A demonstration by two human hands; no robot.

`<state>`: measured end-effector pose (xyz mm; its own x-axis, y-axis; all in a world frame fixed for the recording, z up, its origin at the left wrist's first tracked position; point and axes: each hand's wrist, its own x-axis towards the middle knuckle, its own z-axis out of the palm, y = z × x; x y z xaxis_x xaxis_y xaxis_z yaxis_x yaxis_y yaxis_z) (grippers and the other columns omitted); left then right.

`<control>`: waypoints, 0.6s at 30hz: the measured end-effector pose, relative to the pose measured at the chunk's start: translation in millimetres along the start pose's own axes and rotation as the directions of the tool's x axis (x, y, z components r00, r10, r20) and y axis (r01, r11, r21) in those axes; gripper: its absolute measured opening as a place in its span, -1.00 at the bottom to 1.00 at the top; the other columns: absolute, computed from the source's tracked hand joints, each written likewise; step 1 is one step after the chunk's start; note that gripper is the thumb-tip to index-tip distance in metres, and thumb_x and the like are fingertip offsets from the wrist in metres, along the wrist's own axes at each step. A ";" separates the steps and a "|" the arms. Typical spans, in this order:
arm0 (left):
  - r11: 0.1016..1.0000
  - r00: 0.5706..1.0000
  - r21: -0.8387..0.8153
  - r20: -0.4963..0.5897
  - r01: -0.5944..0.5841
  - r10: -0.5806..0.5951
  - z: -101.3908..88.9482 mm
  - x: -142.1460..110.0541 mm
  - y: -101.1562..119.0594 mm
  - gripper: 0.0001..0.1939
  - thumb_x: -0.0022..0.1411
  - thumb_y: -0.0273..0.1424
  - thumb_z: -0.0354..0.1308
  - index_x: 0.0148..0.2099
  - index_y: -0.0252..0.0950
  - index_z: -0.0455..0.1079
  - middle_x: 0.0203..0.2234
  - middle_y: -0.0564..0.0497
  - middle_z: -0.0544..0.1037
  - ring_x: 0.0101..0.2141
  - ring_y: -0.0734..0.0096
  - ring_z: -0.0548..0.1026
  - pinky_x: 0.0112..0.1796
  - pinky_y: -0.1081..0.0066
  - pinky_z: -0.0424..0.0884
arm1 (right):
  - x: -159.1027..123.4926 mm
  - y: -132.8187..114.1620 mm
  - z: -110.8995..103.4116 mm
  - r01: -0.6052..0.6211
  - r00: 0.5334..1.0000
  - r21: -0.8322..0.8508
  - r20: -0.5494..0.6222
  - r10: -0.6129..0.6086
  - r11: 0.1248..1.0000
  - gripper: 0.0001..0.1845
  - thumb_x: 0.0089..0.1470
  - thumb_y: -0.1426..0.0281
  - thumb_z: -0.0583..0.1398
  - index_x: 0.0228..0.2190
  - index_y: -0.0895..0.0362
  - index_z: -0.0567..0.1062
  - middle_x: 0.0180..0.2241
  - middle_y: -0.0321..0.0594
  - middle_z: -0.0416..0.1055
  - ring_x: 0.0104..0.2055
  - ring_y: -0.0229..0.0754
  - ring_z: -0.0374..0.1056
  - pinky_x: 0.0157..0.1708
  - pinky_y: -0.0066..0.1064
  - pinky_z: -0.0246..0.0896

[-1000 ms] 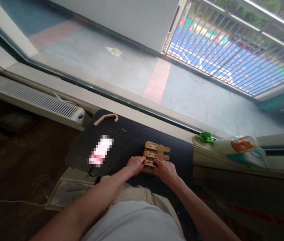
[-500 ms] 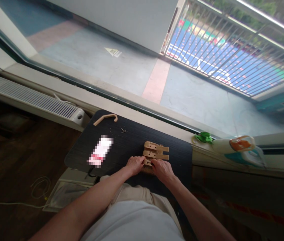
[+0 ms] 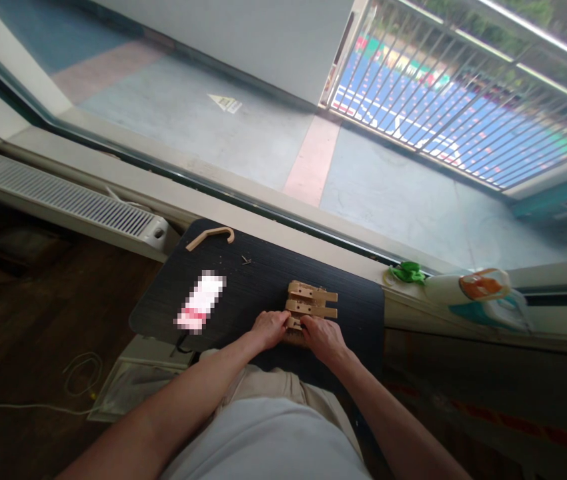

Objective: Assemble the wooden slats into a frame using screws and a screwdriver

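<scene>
Here you are with both hands on the pale brown wooden assembly of stacked, slotted bars [image 3: 312, 311], right at the middle of our clock, over the near part of the dark, wood-grained tabletop [image 3: 263, 283]. Your left hand [image 3: 269, 329] has a narrow grip on its nearest bar at the left end, and your right hand [image 3: 324, 339] has its grip closed on that same bar from the right; the fingers underneath are hidden. Two bars beyond your hands poke their ends out toward three o'clock, and small dark holes show along them. Over at nine o'clock lies a blurred-out white and pink rectangle [image 3: 200, 301], flat on the tabletop. Up at ten o'clock, there are small thin metallic pieces [image 3: 247, 261], and farther out that way, near the far left corner, the light wooden hooked strip [image 3: 211, 237]. Swing between two and three o'clock: a crumpled bright green item [image 3: 407, 273] sits on the cream windowsill [image 3: 283, 235], just beside a white container with an orange top [image 3: 468, 288].
</scene>
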<state>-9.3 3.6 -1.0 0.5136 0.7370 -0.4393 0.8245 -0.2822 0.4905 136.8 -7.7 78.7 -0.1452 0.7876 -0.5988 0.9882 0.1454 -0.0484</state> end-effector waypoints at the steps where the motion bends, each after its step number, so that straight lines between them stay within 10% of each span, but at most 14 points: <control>1: 1.000 1.000 0.002 -0.002 -0.001 0.001 0.1 0.0 -0.1 -0.74 0.16 -0.43 -0.08 -0.09 -0.16 0.28 -0.19 0.01 0.52 -0.17 0.29 0.47 -0.17 0.34 0.33 | 0.2 0.0 -1.0 -0.002 1.000 0.000 0.004 0.002 1.000 -0.79 0.12 0.41 -0.01 -0.30 0.08 0.41 -0.26 -0.22 0.47 -0.18 -0.23 0.37 -0.25 -0.46 0.12; 18: 1.000 1.000 0.002 0.001 0.024 -0.024 2.5 0.8 0.6 -0.78 0.20 -0.41 -0.10 -0.13 -0.16 0.29 -0.19 0.03 0.52 -0.16 0.33 0.46 -0.16 0.36 0.32 | 0.6 -1.0 1.0 0.002 1.000 0.003 -0.023 -0.002 1.000 -0.80 0.11 0.39 0.00 -0.33 0.09 0.42 -0.28 -0.21 0.48 -0.21 -0.18 0.38 -0.29 -0.44 0.14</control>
<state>-7.8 2.5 -3.0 0.4941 0.7431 -0.4513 0.8369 -0.2660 0.4783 135.8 -8.0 77.5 -0.1482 0.8010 -0.5801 0.9880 0.1452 -0.0519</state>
